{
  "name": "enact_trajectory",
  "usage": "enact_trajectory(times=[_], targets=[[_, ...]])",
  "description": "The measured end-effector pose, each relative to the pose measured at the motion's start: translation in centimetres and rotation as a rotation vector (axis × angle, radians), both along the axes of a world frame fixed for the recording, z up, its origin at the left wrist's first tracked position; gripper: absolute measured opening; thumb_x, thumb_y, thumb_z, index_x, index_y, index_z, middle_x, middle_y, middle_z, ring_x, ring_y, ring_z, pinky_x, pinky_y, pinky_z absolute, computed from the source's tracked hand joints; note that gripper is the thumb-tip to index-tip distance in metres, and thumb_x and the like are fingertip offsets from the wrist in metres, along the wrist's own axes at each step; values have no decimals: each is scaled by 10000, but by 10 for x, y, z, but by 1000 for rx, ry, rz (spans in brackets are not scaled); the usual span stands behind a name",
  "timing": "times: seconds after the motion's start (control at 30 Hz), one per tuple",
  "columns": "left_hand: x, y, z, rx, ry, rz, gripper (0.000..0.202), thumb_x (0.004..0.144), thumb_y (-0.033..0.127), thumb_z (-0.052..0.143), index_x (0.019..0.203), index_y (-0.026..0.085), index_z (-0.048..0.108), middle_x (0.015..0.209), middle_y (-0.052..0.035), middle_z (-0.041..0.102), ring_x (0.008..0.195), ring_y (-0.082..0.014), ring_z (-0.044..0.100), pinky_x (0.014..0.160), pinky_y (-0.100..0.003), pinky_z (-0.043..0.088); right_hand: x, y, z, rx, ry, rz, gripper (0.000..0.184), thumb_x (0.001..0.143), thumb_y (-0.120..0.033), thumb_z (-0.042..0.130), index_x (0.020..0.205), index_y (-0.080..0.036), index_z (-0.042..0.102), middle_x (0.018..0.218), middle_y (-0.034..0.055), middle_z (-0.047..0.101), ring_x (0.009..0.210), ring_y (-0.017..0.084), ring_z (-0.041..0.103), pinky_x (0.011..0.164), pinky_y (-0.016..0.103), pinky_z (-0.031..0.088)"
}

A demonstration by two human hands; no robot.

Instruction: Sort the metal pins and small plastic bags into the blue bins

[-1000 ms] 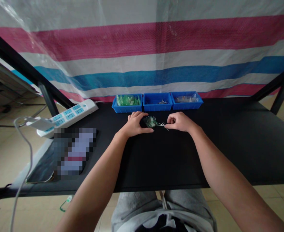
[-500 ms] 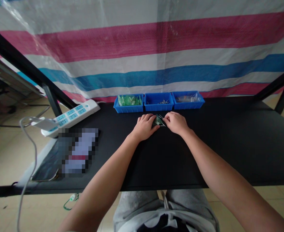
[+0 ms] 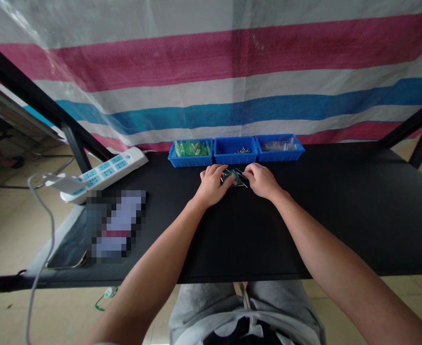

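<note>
Nearest to the camera, two bare forearms reach over the black table (image 3: 232, 239) toward the middle tray (image 3: 235, 150), a blue one. Just short of that tray, the left hand (image 3: 212, 184) has its fingertips closed on a small green part (image 3: 233, 177), which lies low at the tabletop. The right hand (image 3: 262, 181) pinches the thin metal legs sticking out of the part's right side. Whether the part rests flat or is lifted a little cannot be told.

The legs look fine and springy. A pull off their line could bend them, and a loose pinch could let the part skid on the smooth top toward the tray wall.

Left of the middle tray, touching it, sits a tray (image 3: 190, 152) of green pieces. Another tray (image 3: 279, 148) holding something clear sits touching on its right. Well to the left of the middle tray lie a white power strip (image 3: 105, 173) and its grey cable (image 3: 38, 230), clear of both hands. Behind the tray hangs a striped sheet (image 3: 211, 62). Nothing stands between the hands and the trays.
</note>
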State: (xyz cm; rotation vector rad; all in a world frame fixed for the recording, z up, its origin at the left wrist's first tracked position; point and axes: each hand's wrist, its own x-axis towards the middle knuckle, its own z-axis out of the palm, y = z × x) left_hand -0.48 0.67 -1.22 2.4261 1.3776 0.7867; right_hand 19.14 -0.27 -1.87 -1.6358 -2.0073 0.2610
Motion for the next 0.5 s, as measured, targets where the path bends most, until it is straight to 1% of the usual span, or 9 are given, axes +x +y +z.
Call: enact_trajectory(times=[0.07,0.13,0.2,0.27,0.37,0.43,0.5], targets=[[0,-1,3,13,-33,-9,346,953,424,406,1099,200,626,1111,-67,661,1069,-223,544,938,-400,343,-3,-1,0,31,34,87,150,909,-239,466,811,-192,569,878,68,640,809,195,583,689,292,390],[0,-1,5,22,-36,-32,358,971,401,372,930,191,659,944,-46,688,968,-197,573,889,-375,341,-6,-4,2,50,42,150,137,907,-225,465,809,-195,557,866,65,624,784,190,571,681,292,388],[1,-1,6,32,-32,-38,399,977,388,360,786,175,639,807,-36,668,873,-182,584,835,-359,344,-10,-7,4,71,38,184,127,903,-214,467,808,-197,549,856,63,612,761,186,557,665,291,381],[1,-1,7,45,-37,-42,413,974,367,366,699,166,598,737,-34,643,805,-173,585,789,-346,351,-13,-9,6,92,37,203,125,899,-207,467,800,-197,542,842,61,601,742,182,546,650,289,373],[2,0,7,59,-81,-66,388,963,327,389,654,167,561,699,-35,625,741,-164,581,728,-323,374,-14,-11,8,113,74,226,123,898,-217,472,796,-196,536,828,56,600,726,175,541,639,284,370],[1,1,7,61,-143,-73,362,954,321,403,666,171,563,691,-34,622,720,-157,582,701,-303,398,-14,-11,8,122,138,226,135,907,-264,480,806,-194,535,809,49,605,711,169,545,634,279,373],[1,3,5,50,-220,-66,330,947,329,418,709,174,584,708,-33,632,717,-151,587,690,-284,424,-12,-10,8,122,215,208,185,922,-337,473,830,-190,540,768,37,604,677,159,545,621,273,372]])
